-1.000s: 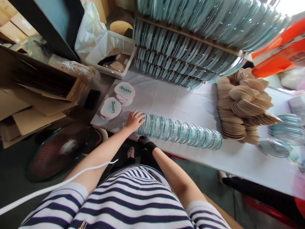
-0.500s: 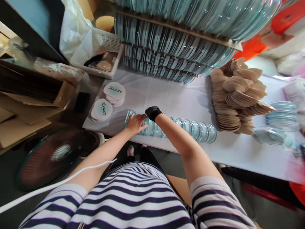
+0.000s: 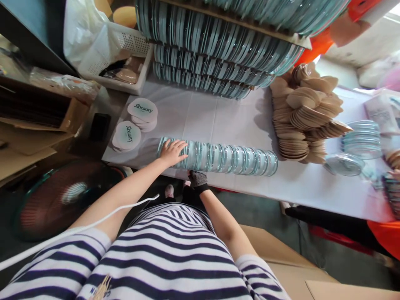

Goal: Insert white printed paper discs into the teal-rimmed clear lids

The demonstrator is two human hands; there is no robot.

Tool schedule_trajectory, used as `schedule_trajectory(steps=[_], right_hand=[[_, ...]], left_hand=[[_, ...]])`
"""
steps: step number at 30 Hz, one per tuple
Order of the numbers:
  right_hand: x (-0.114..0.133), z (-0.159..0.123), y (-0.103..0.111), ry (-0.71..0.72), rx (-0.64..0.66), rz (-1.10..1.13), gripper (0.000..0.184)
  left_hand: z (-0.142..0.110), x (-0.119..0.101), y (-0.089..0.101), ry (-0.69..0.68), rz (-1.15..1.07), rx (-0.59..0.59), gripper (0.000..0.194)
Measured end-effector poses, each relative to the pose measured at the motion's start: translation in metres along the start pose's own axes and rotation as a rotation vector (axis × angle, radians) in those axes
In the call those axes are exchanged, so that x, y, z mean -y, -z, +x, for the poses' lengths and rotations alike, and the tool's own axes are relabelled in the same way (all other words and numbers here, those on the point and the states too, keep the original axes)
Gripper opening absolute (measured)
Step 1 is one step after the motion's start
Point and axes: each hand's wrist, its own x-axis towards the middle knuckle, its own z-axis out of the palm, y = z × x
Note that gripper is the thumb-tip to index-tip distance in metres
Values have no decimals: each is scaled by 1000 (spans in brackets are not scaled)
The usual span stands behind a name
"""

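A row of round clear teal-rimmed cases lies on its side along the near edge of the white table. My left hand rests flat on the row's left end, fingers spread over the cases. My right hand, in a black glove, sits at the table's near edge just below the row; its fingers are bunched and I cannot see anything in them. Two small stacks of round "Sbeauty" labels lie left of the row.
Shelves packed with more teal-rimmed cases fill the back. A heap of beige powder puffs and a stack of clear lids lie at right. A white basket, cardboard boxes and a floor fan stand at left.
My gloved right hand has dropped from on top of the row back down to the table's near edge. My left hand stays on the row's left end. The view has shifted slightly.
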Motion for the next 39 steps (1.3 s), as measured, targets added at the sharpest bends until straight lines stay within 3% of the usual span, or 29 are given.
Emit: schedule_trajectory(steps=[3, 7, 8, 11, 13, 16, 20, 23, 25, 28, 31, 33, 35, 39], right_hand=[[-14, -6, 20, 26, -7, 0, 35], [-45, 15, 100, -162, -260, -65, 41], [-51, 28, 123, -162, -261, -101, 40], [-51, 77, 176, -87, 35, -224, 35], [-40, 105, 192, -27, 196, -257, 32], [-24, 119, 192, 74, 199, -350, 29], [-31, 79, 164, 197, 24, -359, 27], [-47, 30, 120, 134, -82, -226, 32], [-53, 5, 83, 66, -75, -156, 34], [-53, -12, 32, -26, -19, -55, 36], [-50, -14, 5, -76, -8, 24, 35], [-52, -17, 8, -45, -36, 49, 35], [-61, -19, 30, -15, -106, 46, 37], [-89, 2, 114, -184, -294, -34, 40]], left_hand=[[1, -11, 5, 9, 23, 6, 55], [13, -41, 0, -76, 25, 2, 67], [16, -48, -3, -88, 21, 27, 68], [23, -62, -15, -87, 27, 90, 67], [24, -62, -20, -96, 37, 86, 66], [24, -57, -22, -109, 37, 60, 68], [26, -55, -21, -85, 23, 75, 67], [28, -57, -21, -76, 14, 85, 64], [28, -57, -21, -80, 10, 89, 64], [28, -56, -22, -83, 8, 89, 65], [26, -52, -20, -88, 14, 98, 65], [24, -49, -18, -79, 19, 119, 65], [22, -51, -15, -54, 25, 128, 67], [28, -72, -17, -63, 38, 124, 80]])
